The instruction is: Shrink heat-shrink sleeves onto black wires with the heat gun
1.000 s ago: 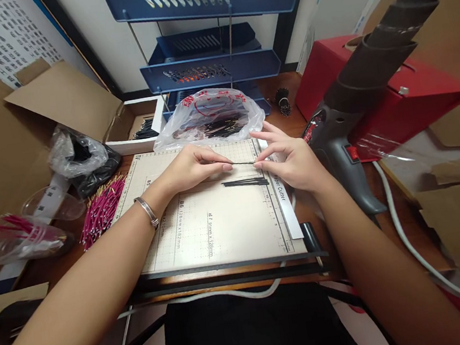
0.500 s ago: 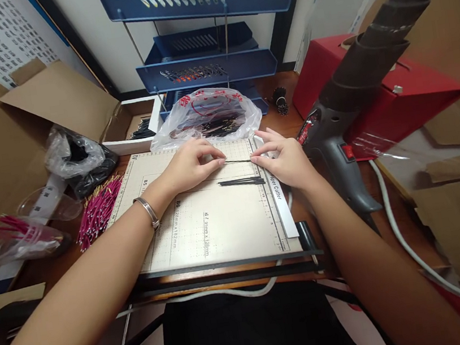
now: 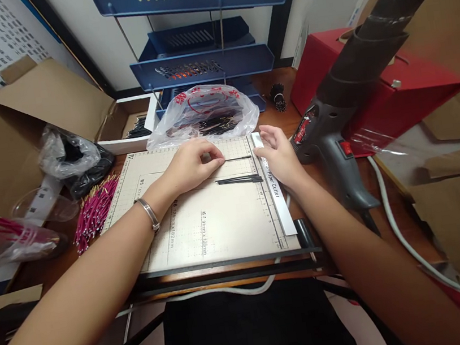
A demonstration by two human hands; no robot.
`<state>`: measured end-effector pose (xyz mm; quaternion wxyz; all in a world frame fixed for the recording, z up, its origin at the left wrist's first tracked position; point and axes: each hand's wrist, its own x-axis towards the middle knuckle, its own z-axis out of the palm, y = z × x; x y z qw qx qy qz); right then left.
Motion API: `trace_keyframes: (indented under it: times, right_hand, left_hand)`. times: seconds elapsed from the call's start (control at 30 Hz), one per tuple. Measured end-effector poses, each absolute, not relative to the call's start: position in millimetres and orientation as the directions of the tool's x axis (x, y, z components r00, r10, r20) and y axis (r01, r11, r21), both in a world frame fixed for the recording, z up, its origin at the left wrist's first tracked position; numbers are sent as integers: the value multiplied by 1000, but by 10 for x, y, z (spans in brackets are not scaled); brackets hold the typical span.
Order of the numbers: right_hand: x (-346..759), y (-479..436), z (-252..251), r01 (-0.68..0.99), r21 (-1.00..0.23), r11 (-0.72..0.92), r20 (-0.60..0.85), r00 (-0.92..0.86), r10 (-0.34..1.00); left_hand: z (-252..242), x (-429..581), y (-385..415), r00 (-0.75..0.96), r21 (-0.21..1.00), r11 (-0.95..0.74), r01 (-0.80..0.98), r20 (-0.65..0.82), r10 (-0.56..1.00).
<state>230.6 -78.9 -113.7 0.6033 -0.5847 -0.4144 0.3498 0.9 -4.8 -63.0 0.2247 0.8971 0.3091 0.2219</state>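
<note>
At the far left, a clear cup (image 3: 27,249), with purple sticks (image 3: 0,227) inside. Just right of the cup, a loose pile (image 3: 96,211) of more purple sticks, near the left edge of a ruled board (image 3: 237,223). Behind the pile, a black bag (image 3: 95,168) partly wrapped in clear film, and farther back, an open box (image 3: 123,146) with black sticks inside.

With the left hand (image 3: 192,165), a metal bracelet (image 3: 149,214) around the wrist, pinches the left end of a thin black stick (image 3: 239,158), thumb and forefinger clamped on it. Keeps the stick on the far part of the board, running left to right, its right end near the board's right edge. Just nearer the body, a small row (image 3: 240,181) of black sticks, side by side. Behind the board, a printed bag (image 3: 160,134) of dark sticks, below a blue rack (image 3: 204,66).

With the right hand (image 3: 279,157), holds thumb and fingers apart at a white strip (image 3: 281,205) marked "Paper Cutter". Cannot tell whether touching it. Beyond, a black bundle (image 3: 278,97). Rightmost, a grey gun (image 3: 342,165), a red box (image 3: 427,82) and a white cord (image 3: 401,234).
</note>
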Motion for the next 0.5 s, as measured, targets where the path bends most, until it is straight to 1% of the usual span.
trace_keyframes:
  times: [0.17,0.3,0.5]
  right_hand:
    - [2288,-776,-1177,8,-999,48,48,368,929]
    - [2257,-767,-1199,-38,-999,30,15,346,938]
    - [2239,-739,-1202,6,-999,40,40,339,940]
  left_hand:
    - [-585,-29,-46,705,514,-702,492,238,668]
    - [-562,49,-99,709,478,-724,498,257,657]
    - [-594,251,-126,694,482,-716,504,268,669]
